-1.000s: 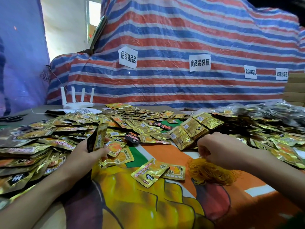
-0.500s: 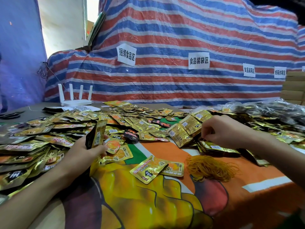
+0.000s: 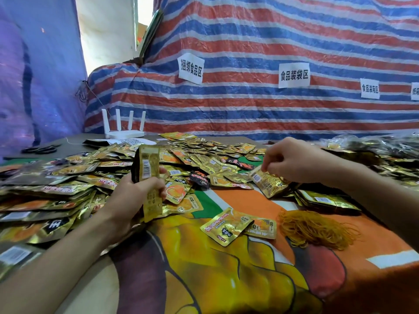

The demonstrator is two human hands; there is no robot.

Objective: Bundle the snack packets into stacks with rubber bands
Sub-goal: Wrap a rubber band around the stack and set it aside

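One upright packet stack (image 3: pixel 148 164) clasped in left fingers (image 3: pixel 157 188), one gold packet (image 3: pixel 267 184) pinched by right fingers (image 3: pixel 271 165)

Bright daylight, perhaps slight edge warping

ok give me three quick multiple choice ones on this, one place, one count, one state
1. Where does the rubber band heap lie?
A) on the striped tarp B) on the cloth, right of two loose packets C) in a box
2. How many antennas has the white router?
A) two B) four C) six
3. What is the left hand doing?
A) resting flat B) holding scissors C) gripping a stack of packets upright
Key: 1 B, the heap sits on the orange cloth beside those packets; 2 B, four prongs stand up; 3 C, its fingers wrap the stack.
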